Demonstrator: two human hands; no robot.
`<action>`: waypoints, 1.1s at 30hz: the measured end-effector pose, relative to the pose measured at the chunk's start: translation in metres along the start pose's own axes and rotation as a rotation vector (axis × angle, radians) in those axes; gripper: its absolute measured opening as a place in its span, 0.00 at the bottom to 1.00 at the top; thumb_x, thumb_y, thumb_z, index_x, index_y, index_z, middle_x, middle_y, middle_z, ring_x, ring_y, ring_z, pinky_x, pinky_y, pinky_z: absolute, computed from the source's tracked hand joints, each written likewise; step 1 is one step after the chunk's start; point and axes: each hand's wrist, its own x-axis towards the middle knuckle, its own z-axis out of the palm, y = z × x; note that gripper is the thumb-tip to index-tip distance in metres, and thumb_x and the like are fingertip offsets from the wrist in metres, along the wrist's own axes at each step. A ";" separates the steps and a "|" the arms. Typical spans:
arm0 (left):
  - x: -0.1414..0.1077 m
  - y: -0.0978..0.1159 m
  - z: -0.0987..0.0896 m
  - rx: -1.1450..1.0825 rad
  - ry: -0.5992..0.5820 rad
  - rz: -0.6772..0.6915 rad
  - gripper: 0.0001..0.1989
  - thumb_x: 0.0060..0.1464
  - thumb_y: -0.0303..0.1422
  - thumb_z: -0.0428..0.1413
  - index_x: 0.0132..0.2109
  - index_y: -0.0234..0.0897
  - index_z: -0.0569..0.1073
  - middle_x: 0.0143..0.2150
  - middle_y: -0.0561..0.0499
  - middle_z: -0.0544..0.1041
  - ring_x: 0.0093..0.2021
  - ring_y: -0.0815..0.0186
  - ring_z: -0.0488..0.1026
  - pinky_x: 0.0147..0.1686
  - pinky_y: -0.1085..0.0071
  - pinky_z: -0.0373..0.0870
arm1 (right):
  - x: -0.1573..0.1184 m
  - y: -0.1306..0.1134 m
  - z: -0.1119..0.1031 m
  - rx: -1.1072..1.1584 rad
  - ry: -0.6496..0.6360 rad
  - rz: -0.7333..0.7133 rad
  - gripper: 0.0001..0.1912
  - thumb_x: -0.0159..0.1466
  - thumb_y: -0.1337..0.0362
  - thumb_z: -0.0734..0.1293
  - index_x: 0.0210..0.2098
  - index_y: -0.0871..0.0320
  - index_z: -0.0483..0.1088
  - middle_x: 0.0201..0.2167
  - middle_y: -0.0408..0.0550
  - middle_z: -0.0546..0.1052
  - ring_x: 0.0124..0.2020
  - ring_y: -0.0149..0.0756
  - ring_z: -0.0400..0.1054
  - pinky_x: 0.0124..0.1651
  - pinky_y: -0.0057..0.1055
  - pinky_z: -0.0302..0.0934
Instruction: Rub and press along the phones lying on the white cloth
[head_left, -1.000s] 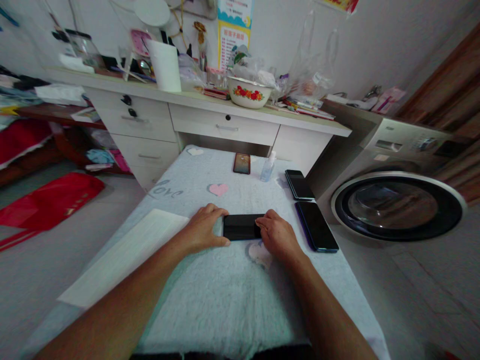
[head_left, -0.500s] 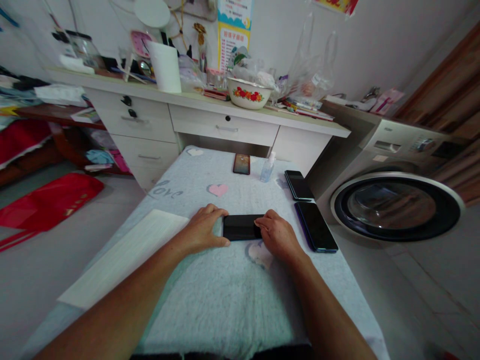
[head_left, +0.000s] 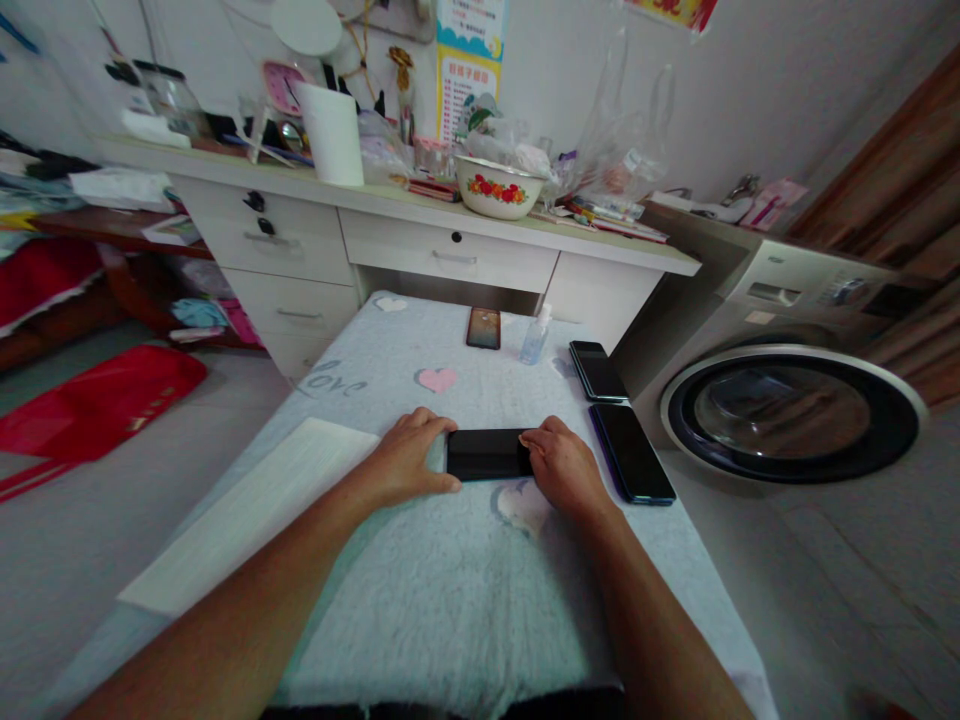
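A black phone [head_left: 486, 455] lies sideways on the cloth-covered table [head_left: 420, 600]. My left hand [head_left: 412, 455] grips its left end, thumb at the near edge and fingers at the far edge. Over the phone's right end, my right hand [head_left: 559, 465] is closed with its fingertips pressed together on the screen; what they pinch, if anything, is too small to make out. To the right lie a large dark phone [head_left: 634, 453] and a smaller one [head_left: 598, 371]. Farther back are a brown-screened phone [head_left: 483, 328] and a clear spray bottle [head_left: 535, 338].
A folded white cloth [head_left: 247, 515] lies at the table's left. Behind the table stands a white desk [head_left: 442, 250] bearing a floral bowl [head_left: 501, 190] and a paper roll [head_left: 330, 135]. A washing machine [head_left: 795, 290] is at the right, a red bag [head_left: 97, 400] on the floor at left.
My right hand has slid slightly right along the black phone's screen. My left hand and the phone have stayed in place.
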 end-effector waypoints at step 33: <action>-0.002 0.002 -0.002 0.004 -0.002 0.007 0.34 0.39 0.45 0.63 0.54 0.40 0.67 0.49 0.45 0.67 0.51 0.52 0.65 0.52 0.59 0.63 | 0.002 0.005 -0.001 -0.009 0.026 0.143 0.16 0.67 0.67 0.57 0.43 0.53 0.75 0.41 0.50 0.72 0.41 0.35 0.68 0.44 0.27 0.56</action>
